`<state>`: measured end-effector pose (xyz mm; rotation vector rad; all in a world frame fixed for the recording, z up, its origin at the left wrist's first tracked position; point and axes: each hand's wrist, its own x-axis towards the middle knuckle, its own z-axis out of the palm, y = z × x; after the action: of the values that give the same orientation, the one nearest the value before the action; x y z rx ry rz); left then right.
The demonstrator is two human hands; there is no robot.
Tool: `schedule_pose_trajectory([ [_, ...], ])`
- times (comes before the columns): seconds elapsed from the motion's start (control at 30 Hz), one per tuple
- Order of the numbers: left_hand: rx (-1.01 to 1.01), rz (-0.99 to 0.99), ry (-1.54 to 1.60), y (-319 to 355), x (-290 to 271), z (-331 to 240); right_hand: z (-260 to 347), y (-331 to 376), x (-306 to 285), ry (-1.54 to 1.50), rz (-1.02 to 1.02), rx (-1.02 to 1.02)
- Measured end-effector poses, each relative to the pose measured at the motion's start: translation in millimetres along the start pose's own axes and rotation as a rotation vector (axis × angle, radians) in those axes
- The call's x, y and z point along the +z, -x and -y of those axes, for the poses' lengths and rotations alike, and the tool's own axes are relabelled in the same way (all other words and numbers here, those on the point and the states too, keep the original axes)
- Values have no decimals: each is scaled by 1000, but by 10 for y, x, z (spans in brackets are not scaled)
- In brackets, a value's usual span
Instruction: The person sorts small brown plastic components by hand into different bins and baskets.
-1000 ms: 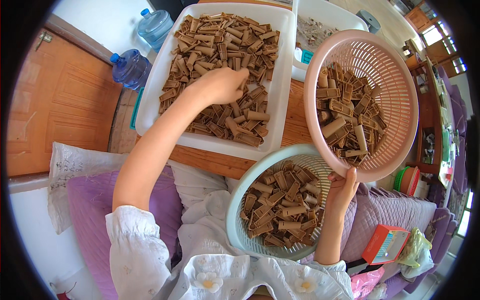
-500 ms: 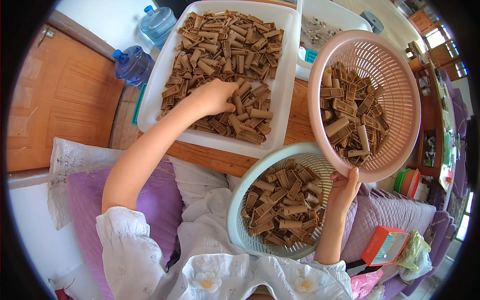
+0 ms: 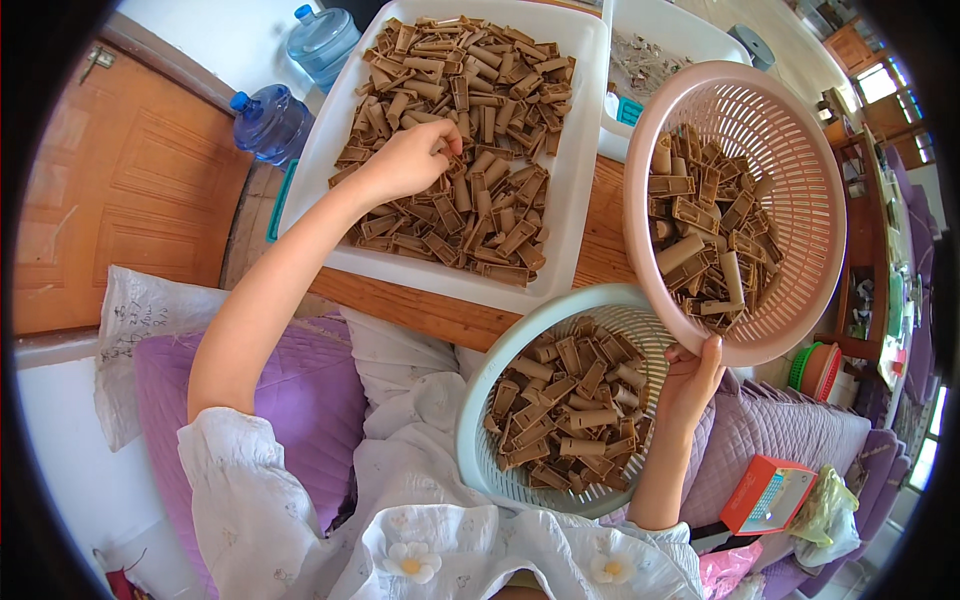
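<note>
A white tray [image 3: 565, 215] holds a heap of brown, half-tube plastic pieces [image 3: 480, 215]. Over the middle of that heap is my left hand [image 3: 410, 160], its fingers curled in toward the thumb; whatever lies between them is hidden. My right hand [image 3: 688, 385] grips the near rim of a pink slotted basket [image 3: 805, 215], thumb against its outside, and holds it tilted. More of the brown pieces [image 3: 715, 230] lie in the pink basket. Below it, a pale green basket [image 3: 468, 420] sits by my lap with similar pieces [image 3: 570, 410] inside.
The tray stands on a wooden table [image 3: 420, 305]. Behind it is a second white tray [image 3: 690, 25] with thin scraps. Two blue water bottles [image 3: 272, 125] stand at the left near an orange door [image 3: 130, 190]. A red box [image 3: 768, 495] lies on the purple sofa [image 3: 790, 430] at the right.
My left hand has moved away from me and slightly left over the heap, uncovering pieces nearer the tray's front. My right hand and both baskets stay almost in place.
</note>
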<state>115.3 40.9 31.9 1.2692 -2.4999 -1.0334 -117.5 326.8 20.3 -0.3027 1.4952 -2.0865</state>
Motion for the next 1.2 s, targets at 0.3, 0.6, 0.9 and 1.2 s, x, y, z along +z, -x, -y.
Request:
schedule_pose_trajectory([
  [0.3,-160,142,-11,64,-10,-97,-12,-9,-14,9,-14,2],
  [0.6,387,75,-808,249,236,-67,-7,-7,-18,21,-4,8],
  [0.9,259,122,-532,227,25,-99,5,-6,-33,19,14,8],
  [1.2,174,133,-331,143,-25,-154,-21,-32,-106,5,50,41],
])
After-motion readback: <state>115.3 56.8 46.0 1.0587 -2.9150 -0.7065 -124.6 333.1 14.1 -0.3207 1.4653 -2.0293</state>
